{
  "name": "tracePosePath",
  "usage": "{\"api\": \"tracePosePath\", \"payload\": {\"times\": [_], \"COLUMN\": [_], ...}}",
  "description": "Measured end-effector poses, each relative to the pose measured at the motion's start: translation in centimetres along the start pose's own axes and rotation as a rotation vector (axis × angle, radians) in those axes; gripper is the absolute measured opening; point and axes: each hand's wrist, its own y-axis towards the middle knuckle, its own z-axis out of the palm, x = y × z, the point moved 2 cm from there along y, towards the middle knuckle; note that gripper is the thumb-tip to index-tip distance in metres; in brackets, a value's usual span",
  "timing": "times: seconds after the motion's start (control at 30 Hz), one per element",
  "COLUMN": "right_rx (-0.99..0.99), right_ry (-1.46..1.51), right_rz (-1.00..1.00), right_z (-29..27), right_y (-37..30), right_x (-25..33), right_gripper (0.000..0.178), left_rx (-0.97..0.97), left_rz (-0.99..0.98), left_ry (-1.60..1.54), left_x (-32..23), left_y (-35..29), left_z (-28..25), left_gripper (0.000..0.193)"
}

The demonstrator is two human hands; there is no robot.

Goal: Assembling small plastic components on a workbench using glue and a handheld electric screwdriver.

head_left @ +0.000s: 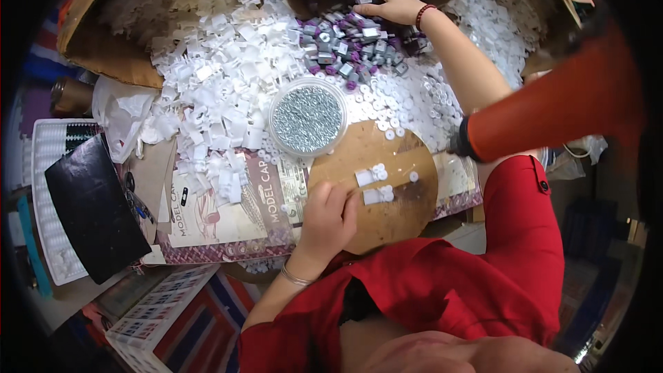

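Observation:
My right hand [399, 8], with a red bead bracelet, reaches to the far edge of a pile of small grey motors [369, 45] with purple ends. Its thumb and forefinger close around one small motor [364, 0]. My left hand [327, 220] rests at the left edge of a round brown board [414, 159], fingers curled; whatever is in them is hidden. Two white plastic housings [366, 177] with small white wheels [381, 193] lie on the board beside its fingertips. One loose white wheel [414, 177] lies to their right.
A round clear tub of small silver screws [307, 117] stands behind the board. White plastic parts [221, 76] heap on the left, white wheels [387, 103] on the right. An orange tool with a black nose [545, 97] hangs over the right side. A black panel [97, 207] leans far left.

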Motion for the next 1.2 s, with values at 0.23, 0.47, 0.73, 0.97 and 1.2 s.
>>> {"api": "tracePosePath", "payload": {"times": [0.23, 0.47, 0.73, 0.97, 1.2], "right_rx": [-0.463, -0.389, -0.505, -0.402, -0.266], "right_ry": [-0.002, 0.085, 0.118, 0.700, 0.777], "right_rz": [-0.525, -0.441, -0.195, -0.241, -0.202], "right_z": [-1.4, 2.3, 3.8, 3.7, 5.1], "right_y": [-7.7, -8.9, -13.6, -23.4, -29.4], "right_x": [3.9, 4.0, 2.3, 10.9, 13.5], "right_gripper": [0.027, 0.027, 0.033, 0.028, 0.034], "left_rx": [-0.019, -0.030, -0.025, -0.124, -0.023], "left_rz": [0.000, 0.017, -0.025, -0.252, -0.342], "left_ry": [-0.026, -0.054, -0.117, -0.685, -1.159], "left_x": [0.3, 0.6, 0.6, -1.0, -1.9], "left_y": [-0.1, -0.1, -0.4, 1.9, 2.7], "left_z": [0.3, 0.3, 0.4, 0.1, 1.3], "left_gripper": [0.009, 0.009, 0.009, 0.025, 0.023]}}
